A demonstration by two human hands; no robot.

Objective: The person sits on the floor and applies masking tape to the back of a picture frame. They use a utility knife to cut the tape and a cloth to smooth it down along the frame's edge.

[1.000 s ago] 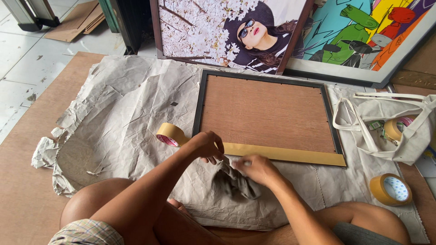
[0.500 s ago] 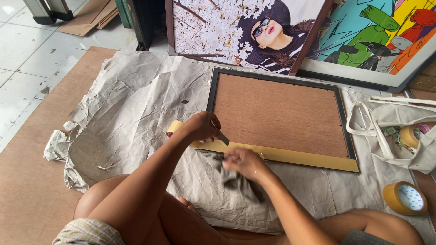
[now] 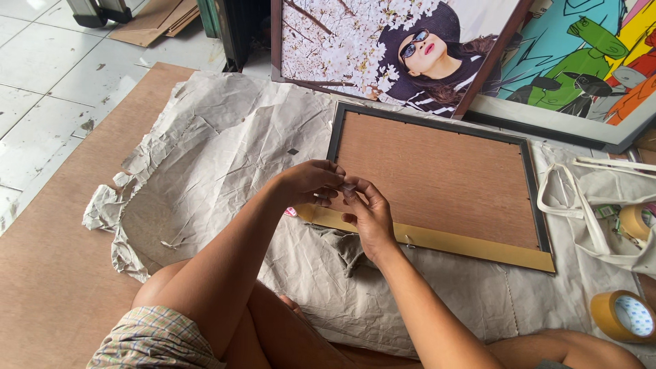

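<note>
Two hands meet at the near left corner of the picture frame (image 3: 437, 181), which lies face down on the crumpled grey paper (image 3: 225, 157), and I take this frame as my landmark. To the left of the frame, the paper spreads over the brown board (image 3: 48, 287). My left hand (image 3: 309, 183) comes over the frame's left corner, fingers closed narrow, and it pinches something small together with my right hand (image 3: 369, 213); what it is, I cannot tell. The right hand rests on the tan tape strip (image 3: 444, 240), which already covers the frame's near edge fully. The three other edges show bare, so I judge one side is done and three remain. To the right of the frame lies a white bag (image 3: 601, 205), and near it a tape roll (image 3: 623, 316).
</note>
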